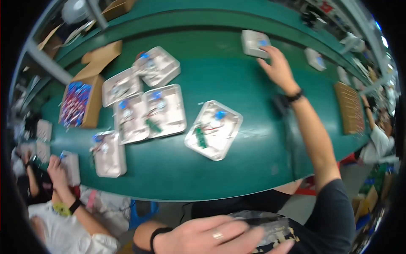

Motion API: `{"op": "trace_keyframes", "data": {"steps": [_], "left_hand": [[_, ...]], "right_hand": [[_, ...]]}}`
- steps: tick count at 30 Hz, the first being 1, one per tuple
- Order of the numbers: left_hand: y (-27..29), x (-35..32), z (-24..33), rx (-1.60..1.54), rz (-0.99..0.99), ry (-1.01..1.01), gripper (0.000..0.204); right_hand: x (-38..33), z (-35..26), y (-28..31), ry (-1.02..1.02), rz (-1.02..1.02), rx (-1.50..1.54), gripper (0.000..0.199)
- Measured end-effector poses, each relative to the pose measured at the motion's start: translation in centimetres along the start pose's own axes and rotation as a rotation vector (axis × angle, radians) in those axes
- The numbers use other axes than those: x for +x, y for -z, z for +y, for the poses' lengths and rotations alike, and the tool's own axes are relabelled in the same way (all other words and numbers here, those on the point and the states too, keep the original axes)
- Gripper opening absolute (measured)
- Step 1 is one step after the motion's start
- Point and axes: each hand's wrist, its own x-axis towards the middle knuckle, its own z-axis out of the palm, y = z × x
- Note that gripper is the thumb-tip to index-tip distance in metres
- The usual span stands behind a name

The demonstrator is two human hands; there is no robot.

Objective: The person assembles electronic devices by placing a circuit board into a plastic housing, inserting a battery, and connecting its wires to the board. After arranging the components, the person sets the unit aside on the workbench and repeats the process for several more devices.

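Note:
My right hand [279, 70] reaches to the far side of the table. Its fingertips overlap the near right corner of a white plastic tray-shaped housing [250, 44] with a blue part in it, and the thumb stands apart below. My left hand [211, 236] is held low in front of my body, its fingers stretched out and somewhat blurred. Nothing shows in its grasp. Nearest to me on the table lies another white housing [222, 137], turned cornerwise, with a blue round part [220, 115], thin wires and a green circuit board [201, 137] inside.
Several similar housings [171, 108] lie grouped at left, some overlapping. Beside them stands an open cardboard box [96, 101] full of small red and blue parts. A co-worker's hand [57, 171] touches a housing at lower left. A brown board [349, 108] lies at right.

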Motion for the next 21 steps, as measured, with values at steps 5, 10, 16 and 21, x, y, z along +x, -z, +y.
{"op": "trace_keyframes", "data": {"steps": [5, 10, 16, 21], "left_hand": [[-0.3, -1.0, 0.9, -0.091, 0.059, -0.044, 0.048], [-5.9, -5.1, -6.3, 0.497, 0.334, 0.706, 0.018], [-8.4, -7.4, -9.1, 0.57, 0.235, 0.908, 0.017], [-8.2, -7.6, -10.1, 0.329, 0.164, 0.924, 0.017]], "right_hand": [[-1.9, -13.0, 6.2, 0.186, -0.608, 0.821, 0.047], [-4.2, -16.3, 4.5, 0.179, -0.64, 0.904, 0.041], [-6.7, -18.1, 7.3, 0.084, -0.668, 0.77, 0.03], [-10.8, -19.4, 11.0, 0.031, -0.466, 0.717, 0.028]]}}
